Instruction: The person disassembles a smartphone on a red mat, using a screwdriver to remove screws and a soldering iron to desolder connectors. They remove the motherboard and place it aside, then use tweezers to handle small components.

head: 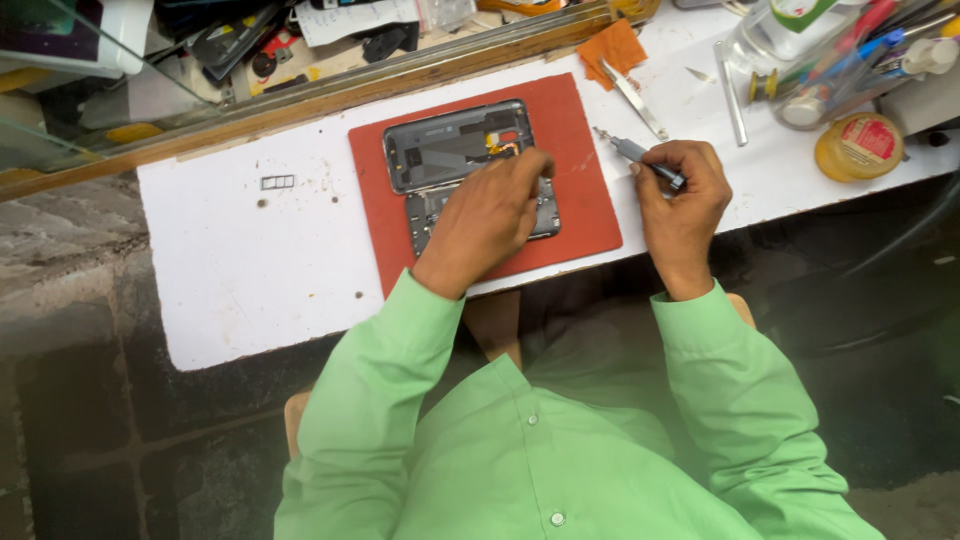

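Left hand point(487, 215) is down on the opened smartphone point(470, 170), fingers curled and pressed onto the seam where the lifted back shell meets the lower body, so it pins the halves flat while covering most of the lower one; whether anything is pinched under those fingertips I cannot tell. The phone lies in the middle of a red work mat point(575, 215), which gives a grippy, soft bed for loose parts, and the mat sits on the white bench point(250, 260) close to the person's chest for easy reach. Right hand point(683, 195) is closed around a precision screwdriver point(640, 158), tip pointing up and away, parked just off the mat's right edge (held ready, not touching the phone). Beyond it a pair of metal tweezers point(634, 97) and an orange cloth point(613, 47) lie near the bench's far edge, within arm's reach. A clear jar of pens and tools point(840, 55) and a yellow round tin point(858, 146) stand at the far right, well apart from the phone. A small SIM tray point(277, 182) rests alone on the left.
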